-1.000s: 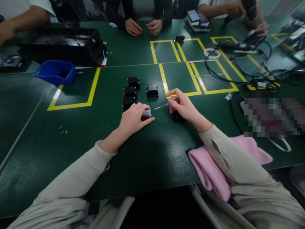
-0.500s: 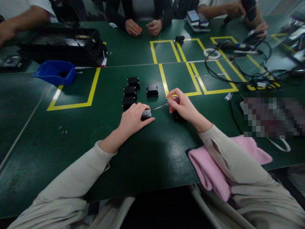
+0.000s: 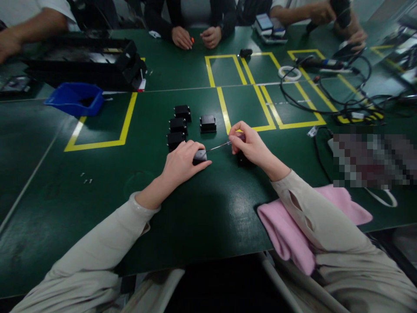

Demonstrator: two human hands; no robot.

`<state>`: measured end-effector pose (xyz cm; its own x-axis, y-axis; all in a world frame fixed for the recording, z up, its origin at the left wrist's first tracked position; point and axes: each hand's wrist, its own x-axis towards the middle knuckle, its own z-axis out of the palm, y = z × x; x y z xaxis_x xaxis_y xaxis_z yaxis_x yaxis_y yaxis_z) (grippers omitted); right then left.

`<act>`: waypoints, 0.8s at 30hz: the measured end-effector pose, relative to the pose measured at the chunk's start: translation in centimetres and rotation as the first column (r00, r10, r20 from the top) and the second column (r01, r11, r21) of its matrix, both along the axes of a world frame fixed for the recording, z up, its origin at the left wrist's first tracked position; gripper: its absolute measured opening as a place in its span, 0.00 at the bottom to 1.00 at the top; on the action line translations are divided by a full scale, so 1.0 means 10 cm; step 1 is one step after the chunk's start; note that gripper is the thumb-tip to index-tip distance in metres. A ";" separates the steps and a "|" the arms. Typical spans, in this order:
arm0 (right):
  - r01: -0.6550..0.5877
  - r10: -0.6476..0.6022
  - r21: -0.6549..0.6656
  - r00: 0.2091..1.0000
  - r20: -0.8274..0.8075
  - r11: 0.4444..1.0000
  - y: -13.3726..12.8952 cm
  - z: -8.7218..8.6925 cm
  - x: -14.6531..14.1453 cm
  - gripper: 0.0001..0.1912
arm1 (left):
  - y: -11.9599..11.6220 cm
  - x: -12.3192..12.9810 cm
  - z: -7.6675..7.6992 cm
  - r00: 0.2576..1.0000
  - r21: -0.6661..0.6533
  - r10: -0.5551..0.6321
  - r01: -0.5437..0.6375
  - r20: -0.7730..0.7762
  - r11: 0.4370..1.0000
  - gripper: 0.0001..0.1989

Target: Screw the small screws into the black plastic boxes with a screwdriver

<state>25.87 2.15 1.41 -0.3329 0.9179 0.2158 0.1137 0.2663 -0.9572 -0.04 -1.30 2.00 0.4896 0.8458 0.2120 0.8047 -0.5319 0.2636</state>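
My left hand (image 3: 184, 162) is closed around a small black box (image 3: 201, 156) and holds it down on the table, its greyish face turned to the right. In my right hand (image 3: 246, 143) is a screwdriver (image 3: 219, 147), gripped at the handle, its thin shaft slanting left so that the tip meets that face. Beyond my left hand, several similar black boxes (image 3: 177, 125) stand in a column, and one more black box (image 3: 207, 123) sits apart to their right. Another dark piece (image 3: 243, 159) lies partly hidden under my right hand.
A pink cloth (image 3: 283, 230) lies under my right forearm. Small screws (image 3: 86, 181) are scattered at left, below a blue bin (image 3: 74, 99). Black cables (image 3: 325, 108) tangle at right. Across the table, other people's hands (image 3: 210, 38) are at work near a long black case (image 3: 84, 61).
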 end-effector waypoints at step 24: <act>0.009 -0.009 -0.008 1.000 0.006 1.000 0.01 0.01 0.01 0.09 | 0.00 0.00 0.00 1.000 -0.018 0.010 -0.009 0.004 1.000 0.17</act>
<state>25.95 2.23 1.51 -0.3256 0.9227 0.2066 0.1222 0.2577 -0.9585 -0.01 -1.29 2.00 0.4807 0.8541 0.1988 0.8086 -0.5194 0.2764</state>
